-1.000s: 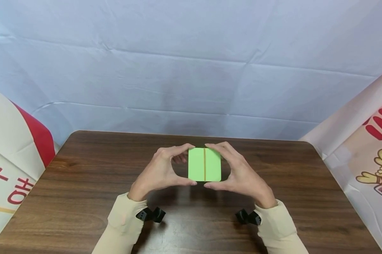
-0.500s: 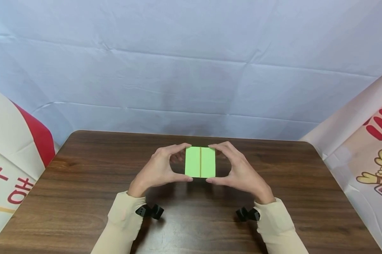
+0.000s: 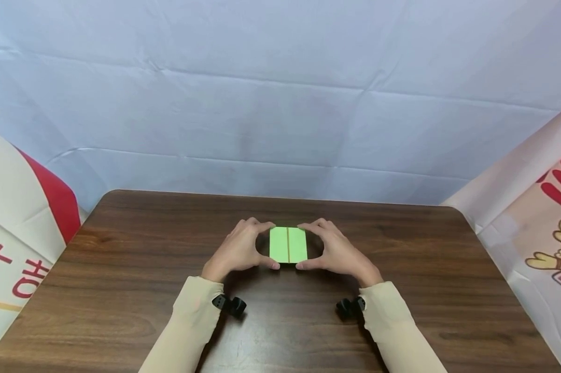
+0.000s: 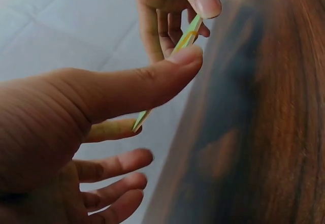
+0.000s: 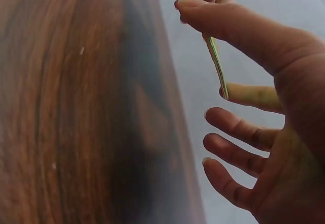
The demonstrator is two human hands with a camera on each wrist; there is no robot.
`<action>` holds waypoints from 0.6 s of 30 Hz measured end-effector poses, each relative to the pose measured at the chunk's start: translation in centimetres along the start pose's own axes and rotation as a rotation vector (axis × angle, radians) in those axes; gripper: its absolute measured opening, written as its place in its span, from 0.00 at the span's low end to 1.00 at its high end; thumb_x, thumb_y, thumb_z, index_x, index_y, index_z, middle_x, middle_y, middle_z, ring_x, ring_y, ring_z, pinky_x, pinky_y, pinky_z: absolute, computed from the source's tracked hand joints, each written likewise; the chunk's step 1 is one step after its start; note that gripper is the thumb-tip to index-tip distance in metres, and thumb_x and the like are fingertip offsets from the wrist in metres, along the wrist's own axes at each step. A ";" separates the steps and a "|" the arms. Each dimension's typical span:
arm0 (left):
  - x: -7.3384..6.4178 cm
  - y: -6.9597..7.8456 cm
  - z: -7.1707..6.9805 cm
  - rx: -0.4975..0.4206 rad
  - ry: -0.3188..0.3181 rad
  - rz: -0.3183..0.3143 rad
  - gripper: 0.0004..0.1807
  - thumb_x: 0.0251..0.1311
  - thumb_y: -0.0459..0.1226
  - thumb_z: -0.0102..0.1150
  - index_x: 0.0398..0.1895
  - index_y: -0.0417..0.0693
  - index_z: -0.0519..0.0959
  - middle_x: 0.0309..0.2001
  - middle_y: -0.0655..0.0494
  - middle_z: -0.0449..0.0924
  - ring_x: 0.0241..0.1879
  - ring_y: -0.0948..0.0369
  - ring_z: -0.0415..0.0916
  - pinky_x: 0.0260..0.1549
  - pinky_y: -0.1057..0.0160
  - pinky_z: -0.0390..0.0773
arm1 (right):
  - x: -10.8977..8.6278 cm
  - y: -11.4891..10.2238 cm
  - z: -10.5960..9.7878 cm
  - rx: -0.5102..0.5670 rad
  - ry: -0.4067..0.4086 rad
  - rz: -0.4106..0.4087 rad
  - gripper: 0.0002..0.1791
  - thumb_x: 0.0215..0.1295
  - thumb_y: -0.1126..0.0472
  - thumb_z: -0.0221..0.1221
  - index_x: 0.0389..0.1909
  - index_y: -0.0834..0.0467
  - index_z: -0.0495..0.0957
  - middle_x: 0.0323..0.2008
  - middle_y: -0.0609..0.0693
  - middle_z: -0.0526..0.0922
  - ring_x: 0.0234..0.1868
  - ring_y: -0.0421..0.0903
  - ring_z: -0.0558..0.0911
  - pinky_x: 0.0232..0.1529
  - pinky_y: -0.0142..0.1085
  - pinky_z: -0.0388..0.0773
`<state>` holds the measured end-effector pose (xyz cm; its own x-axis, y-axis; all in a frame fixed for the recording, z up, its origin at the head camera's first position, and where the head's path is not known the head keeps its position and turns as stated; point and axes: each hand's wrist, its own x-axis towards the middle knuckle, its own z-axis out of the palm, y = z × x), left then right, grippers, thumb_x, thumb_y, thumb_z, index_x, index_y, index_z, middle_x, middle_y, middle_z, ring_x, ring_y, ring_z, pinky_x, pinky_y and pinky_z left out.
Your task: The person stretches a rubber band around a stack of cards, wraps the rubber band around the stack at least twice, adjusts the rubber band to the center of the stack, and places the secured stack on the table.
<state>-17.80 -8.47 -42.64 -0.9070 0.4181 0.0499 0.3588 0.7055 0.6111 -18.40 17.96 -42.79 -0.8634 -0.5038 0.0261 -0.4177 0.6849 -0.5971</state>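
Observation:
A thin stack of light green square paper [image 3: 278, 245], with a yellow-brown rubber band [image 3: 288, 251] around its middle, is held between both hands. My left hand [image 3: 238, 248] pinches its left side, thumb at the near edge and index finger at the far edge. On the right side my right hand [image 3: 338, 251] pinches it the same way. In the left wrist view the stack [image 4: 140, 120] looks edge-on and raised off the table, with the other fingers spread below. From the right wrist, several thin layers show along the edge of the stack [image 5: 217, 64].
The dark wood-grain table [image 3: 122, 269] lies under both hands. A pale blue-white cloth [image 3: 280, 119] hangs behind its far edge. Printed sheets [image 3: 24, 243] flank it on both sides. A small black camera [image 3: 230, 304] sits at each sleeve cuff.
Both hands have drawn closer together and the stack looks smaller, lower and slightly further left. Both hands still grip it by its near and far edges.

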 end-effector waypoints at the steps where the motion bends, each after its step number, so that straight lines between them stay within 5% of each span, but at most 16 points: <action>1: 0.2 -0.2 0.1 -0.002 -0.006 -0.006 0.51 0.37 0.51 0.86 0.69 0.48 0.75 0.54 0.47 0.75 0.52 0.50 0.69 0.48 0.48 0.76 | 0.3 0.2 0.1 -0.004 -0.008 0.005 0.52 0.47 0.39 0.78 0.72 0.53 0.70 0.57 0.52 0.72 0.59 0.54 0.71 0.56 0.53 0.74; 13: 3.4 -1.5 1.2 0.006 -0.061 -0.095 0.51 0.45 0.50 0.83 0.74 0.50 0.69 0.48 0.48 0.72 0.46 0.52 0.65 0.47 0.53 0.73 | 3.1 2.0 0.1 -0.067 -0.051 0.051 0.51 0.50 0.41 0.77 0.73 0.54 0.69 0.59 0.56 0.71 0.57 0.54 0.67 0.62 0.62 0.60; 18: 3.8 -1.3 1.4 0.079 -0.095 -0.145 0.51 0.44 0.52 0.82 0.73 0.53 0.70 0.54 0.44 0.69 0.49 0.50 0.61 0.50 0.52 0.70 | 3.7 2.0 0.1 -0.094 -0.081 0.066 0.51 0.49 0.40 0.77 0.72 0.55 0.70 0.58 0.55 0.69 0.54 0.52 0.64 0.53 0.52 0.59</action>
<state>-21.46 -7.02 -44.34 -0.9271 0.3579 -0.1114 0.2452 0.8038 0.5421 -22.38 17.48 -43.97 -0.8659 -0.4940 -0.0779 -0.3884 0.7625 -0.5174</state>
